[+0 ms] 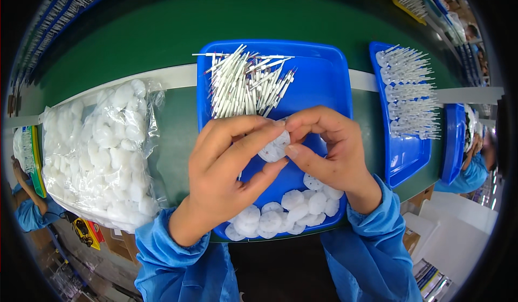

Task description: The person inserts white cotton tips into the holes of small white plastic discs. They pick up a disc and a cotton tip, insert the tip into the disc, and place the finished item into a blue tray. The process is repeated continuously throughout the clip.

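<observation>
Over the blue tray (324, 81), my two hands meet at a thin, translucent white plastic disc (275, 150) with small marks on its face. My left hand (218, 164) has its fingers closed on the disc from the left and above. From the other side, my right hand (337, 153) pinches thumb and forefinger at the disc's right edge; anything else between those fingertips is hidden. White sticks with dark red bands (243, 86) lie heaped behind my left hand. Loose white discs (297, 210) are spread along the tray's near end, below my hands.
A clear bag of white discs (108, 151) lies at left. On the right, another blue tray (407, 164) holds rows of discs with sticks attached (410, 94). Beyond it stands a further blue tray (454, 140). Other people's blue sleeves (468, 179) show at both sides.
</observation>
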Motion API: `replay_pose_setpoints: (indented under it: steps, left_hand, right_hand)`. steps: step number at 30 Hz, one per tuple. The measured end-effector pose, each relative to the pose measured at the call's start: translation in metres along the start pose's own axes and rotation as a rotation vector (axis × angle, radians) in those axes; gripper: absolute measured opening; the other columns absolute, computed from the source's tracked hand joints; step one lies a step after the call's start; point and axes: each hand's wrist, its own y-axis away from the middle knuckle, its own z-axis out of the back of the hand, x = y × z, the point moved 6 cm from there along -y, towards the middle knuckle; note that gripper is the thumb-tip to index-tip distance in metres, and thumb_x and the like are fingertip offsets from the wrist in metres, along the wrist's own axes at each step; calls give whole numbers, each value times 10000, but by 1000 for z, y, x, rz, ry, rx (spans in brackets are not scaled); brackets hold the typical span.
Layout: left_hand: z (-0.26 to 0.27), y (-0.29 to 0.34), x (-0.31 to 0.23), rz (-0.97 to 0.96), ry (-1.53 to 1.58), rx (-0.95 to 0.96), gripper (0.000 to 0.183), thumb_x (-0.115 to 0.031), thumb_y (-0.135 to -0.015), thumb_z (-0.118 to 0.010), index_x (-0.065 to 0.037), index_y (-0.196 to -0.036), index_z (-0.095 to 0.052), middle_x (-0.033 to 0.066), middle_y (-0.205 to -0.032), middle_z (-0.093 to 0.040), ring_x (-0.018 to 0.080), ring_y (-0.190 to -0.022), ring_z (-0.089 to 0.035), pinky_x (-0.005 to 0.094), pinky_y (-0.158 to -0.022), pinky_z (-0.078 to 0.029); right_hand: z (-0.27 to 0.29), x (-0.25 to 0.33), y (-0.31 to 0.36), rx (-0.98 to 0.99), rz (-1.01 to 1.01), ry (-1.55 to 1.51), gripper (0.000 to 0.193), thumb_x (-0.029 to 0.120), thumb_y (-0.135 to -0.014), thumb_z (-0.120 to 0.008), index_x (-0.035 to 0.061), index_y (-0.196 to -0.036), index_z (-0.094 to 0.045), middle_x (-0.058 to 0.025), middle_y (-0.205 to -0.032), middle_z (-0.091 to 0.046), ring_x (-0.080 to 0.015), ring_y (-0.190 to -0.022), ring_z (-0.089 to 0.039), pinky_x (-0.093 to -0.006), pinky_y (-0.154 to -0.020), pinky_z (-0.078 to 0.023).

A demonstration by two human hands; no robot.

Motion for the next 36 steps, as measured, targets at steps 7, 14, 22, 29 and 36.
replay_pose_setpoints:
  steps: [7,14,22,29,36]
  left_hand:
    - [-2,2,-2,-20,-16,-77,557,-62,-675,-968,-60,-1209,-813,70,-1143,-736,240,-967,-707,351,-783,-568]
    - [-1,-1,-5,-45,-35,-61,548,-78,-681,-968,-66,-1207,-816,71,-1131,-734,245,-959,-718,362,-777,-576]
    - [-2,2,-3,-63,-8,-31,566,-56,-694,-956,-28,-1236,-798,122,-1185,-738,283,-1017,-726,376,-844,-595]
    - [-5,-1,-4,-60,-3,34,602,-49,-697,-955,-20,-1275,-788,148,-1204,-727,307,-1040,-725,372,-871,-592]
    - [4,6,15,85,406,-71,352,-196,-987,-789,-12,-1286,-811,129,-1245,-686,202,-993,-675,321,-854,-559]
  right_hand:
    - [-4,-3,3,46,-23,-65,377,-39,-911,-803,3,-1269,-694,-36,-960,-757,-102,-911,-732,-282,-851,-578]
    - [-1,-6,3,92,-36,-117,366,-48,-937,-782,-7,-1286,-679,-48,-992,-767,-108,-947,-742,-278,-868,-581]
    - [-1,-6,1,109,-28,-170,344,-47,-951,-781,-3,-1272,-667,-62,-1018,-769,-101,-970,-734,-260,-866,-569]
    - [2,-16,2,81,-204,-226,174,12,-1006,-762,4,-1161,-682,-37,-917,-763,-103,-851,-734,-243,-780,-555]
    - [16,17,-5,-7,273,765,184,90,-891,-838,64,-1046,-742,-54,-978,-788,-187,-854,-761,-343,-758,-579]
